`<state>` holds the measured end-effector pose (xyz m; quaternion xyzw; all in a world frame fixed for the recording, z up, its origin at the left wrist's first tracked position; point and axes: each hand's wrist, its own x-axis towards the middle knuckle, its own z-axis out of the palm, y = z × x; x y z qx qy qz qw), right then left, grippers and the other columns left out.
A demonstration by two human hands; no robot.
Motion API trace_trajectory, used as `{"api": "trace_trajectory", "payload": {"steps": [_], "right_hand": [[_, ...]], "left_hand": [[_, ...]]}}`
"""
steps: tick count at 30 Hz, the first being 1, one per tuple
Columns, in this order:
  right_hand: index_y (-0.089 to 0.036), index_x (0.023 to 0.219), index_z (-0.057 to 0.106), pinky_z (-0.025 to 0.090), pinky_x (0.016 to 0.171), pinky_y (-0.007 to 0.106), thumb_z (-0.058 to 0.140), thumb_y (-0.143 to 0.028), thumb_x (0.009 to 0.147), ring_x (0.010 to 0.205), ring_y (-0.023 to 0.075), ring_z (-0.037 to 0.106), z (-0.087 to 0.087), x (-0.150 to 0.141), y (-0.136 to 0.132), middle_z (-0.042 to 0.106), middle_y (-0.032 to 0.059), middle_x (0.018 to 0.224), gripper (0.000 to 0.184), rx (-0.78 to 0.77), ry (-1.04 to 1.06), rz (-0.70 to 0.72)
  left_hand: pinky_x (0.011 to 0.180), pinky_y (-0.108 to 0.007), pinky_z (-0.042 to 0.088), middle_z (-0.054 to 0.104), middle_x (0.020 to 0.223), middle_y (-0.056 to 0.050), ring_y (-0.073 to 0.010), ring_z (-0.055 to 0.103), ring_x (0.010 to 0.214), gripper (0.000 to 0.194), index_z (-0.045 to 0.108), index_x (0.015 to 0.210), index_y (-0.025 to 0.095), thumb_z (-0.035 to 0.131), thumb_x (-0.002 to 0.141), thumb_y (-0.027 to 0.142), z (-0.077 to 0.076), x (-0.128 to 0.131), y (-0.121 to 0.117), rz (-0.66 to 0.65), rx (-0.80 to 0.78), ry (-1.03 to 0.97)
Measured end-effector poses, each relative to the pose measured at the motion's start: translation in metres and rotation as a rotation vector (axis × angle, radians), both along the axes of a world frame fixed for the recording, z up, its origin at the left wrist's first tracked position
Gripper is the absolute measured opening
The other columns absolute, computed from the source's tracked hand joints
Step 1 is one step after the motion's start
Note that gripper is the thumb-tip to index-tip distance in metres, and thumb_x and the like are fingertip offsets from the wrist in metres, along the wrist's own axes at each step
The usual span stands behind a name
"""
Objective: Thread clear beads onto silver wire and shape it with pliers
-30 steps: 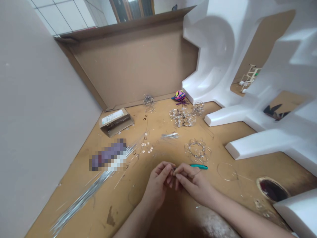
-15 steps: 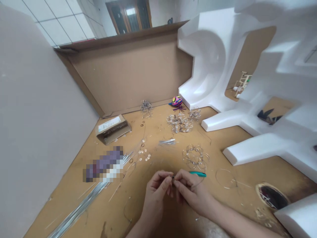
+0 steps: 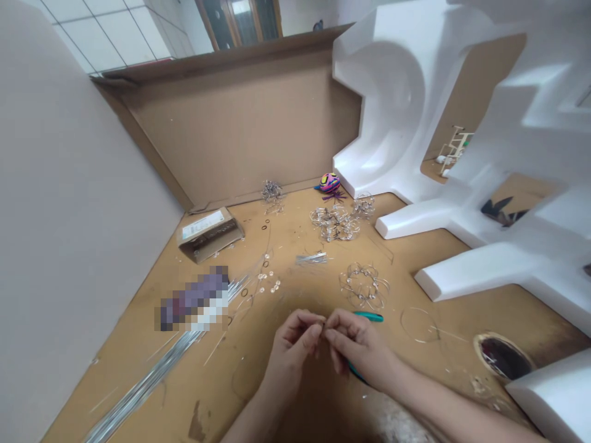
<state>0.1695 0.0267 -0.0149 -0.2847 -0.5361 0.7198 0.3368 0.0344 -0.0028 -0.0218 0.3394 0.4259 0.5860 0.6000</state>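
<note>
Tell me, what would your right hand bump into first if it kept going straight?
The left hand, most likely: the right hand points straight at it, their fingertips almost together, though depth is hard to judge.

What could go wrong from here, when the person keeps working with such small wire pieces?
The left hand and right hand pinch a tiny piece, which could slip and get lost among the scattered clear beads. The teal-handled pliers lie under the right hand and might get knocked. The loose wire rods have thin ends that could poke an arm.
</note>
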Motion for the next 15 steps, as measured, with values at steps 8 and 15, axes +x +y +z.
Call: {"api": "trace_trajectory", "payload": {"steps": [8, 15], "right_hand": [[-0.019, 0.069, 0.046, 0.031, 0.039, 0.019, 0.048, -0.039, 0.082, 0.037, 0.0071, 0.041, 0.006, 0.001, 0.003, 0.048, -0.0054, 0.045, 0.024, 0.195, -0.16, -0.099], [-0.014, 0.075, 0.048, 0.042, 0.039, 0.019, 0.059, -0.041, 0.076, 0.038, 0.0097, 0.055, -0.002, 0.0, 0.013, 0.061, -0.0006, 0.051, 0.028, -0.23, 0.115, 0.138]], "left_hand": [[0.055, -0.02, 0.04, 0.056, 0.063, 0.002, -0.0083, 0.049, 0.056, 0.016, 0.064, 0.084, 0.019, 0.065, 0.072, 0.029, -0.003, 0.007, -0.002, 0.061, -0.028, 0.092], [0.047, -0.018, 0.033, 0.048, 0.052, 0.004, -0.0057, 0.04, 0.048, 0.018, 0.066, 0.081, 0.017, 0.066, 0.07, 0.031, 0.001, -0.01, 0.002, -0.015, -0.025, 0.111]]}}
